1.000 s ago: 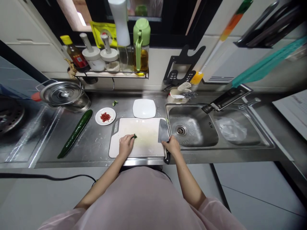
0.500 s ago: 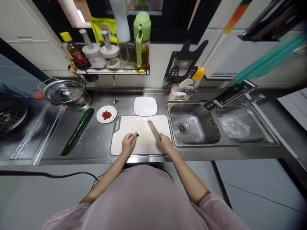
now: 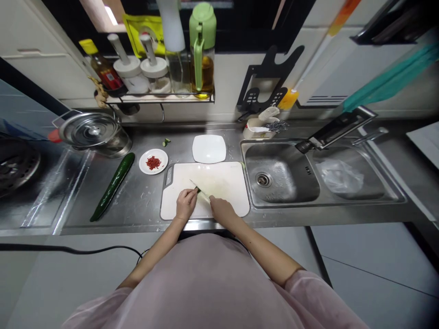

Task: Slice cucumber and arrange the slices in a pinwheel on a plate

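My left hand [image 3: 186, 203] is closed on a small dark-green cucumber piece [image 3: 198, 188] over the white cutting board [image 3: 174, 208]. My right hand [image 3: 221, 211] grips the handle of a kitchen knife [image 3: 200, 189]. Its blade slants up and left across the board, right beside the cucumber piece; whether it touches cannot be told. Behind the board lies a white square plate [image 3: 209, 149]. A round white plate [image 3: 146, 167] to the left holds chopped red bits [image 3: 153, 162]. A whole cucumber [image 3: 113, 188] rests on the steel counter farther left.
Small cucumber scraps [image 3: 166, 142] lie behind the round plate. A lidded steel pot [image 3: 96, 135] stands at the back left. Bottles and jars sit on a wall rack [image 3: 164, 99]. At the right are the sink [image 3: 281, 178], a faucet [image 3: 338, 130] and a utensil holder [image 3: 255, 130].
My right hand has moved left with the knife, bringing the blade from the board's right half to beside the cucumber piece. My left hand keeps its hold. The view has shifted slightly.
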A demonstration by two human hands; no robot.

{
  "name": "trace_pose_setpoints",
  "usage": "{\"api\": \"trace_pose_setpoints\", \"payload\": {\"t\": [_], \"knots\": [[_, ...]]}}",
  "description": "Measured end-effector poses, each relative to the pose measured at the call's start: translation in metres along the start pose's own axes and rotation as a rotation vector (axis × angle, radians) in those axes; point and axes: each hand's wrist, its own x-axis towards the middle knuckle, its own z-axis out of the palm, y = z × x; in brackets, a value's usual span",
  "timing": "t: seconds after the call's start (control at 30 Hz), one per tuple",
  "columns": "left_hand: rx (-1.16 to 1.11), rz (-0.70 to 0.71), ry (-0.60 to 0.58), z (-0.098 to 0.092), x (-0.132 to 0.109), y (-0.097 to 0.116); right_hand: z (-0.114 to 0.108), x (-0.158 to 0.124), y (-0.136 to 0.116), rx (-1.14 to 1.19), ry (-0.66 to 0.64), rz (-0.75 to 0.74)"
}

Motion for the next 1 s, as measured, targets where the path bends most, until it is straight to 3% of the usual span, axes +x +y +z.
{"api": "trace_pose_setpoints", "payload": {"t": [0.3,1.0], "knots": [[-0.019,0.13,0.103,0.002,0.0,-0.002,0.002,-0.006,-0.003,-0.081,-0.005,-0.016],[-0.038,0.124,0.08,0.004,-0.001,-0.005,-0.008,-0.007,-0.006,-0.08,-0.042,-0.022]]}}
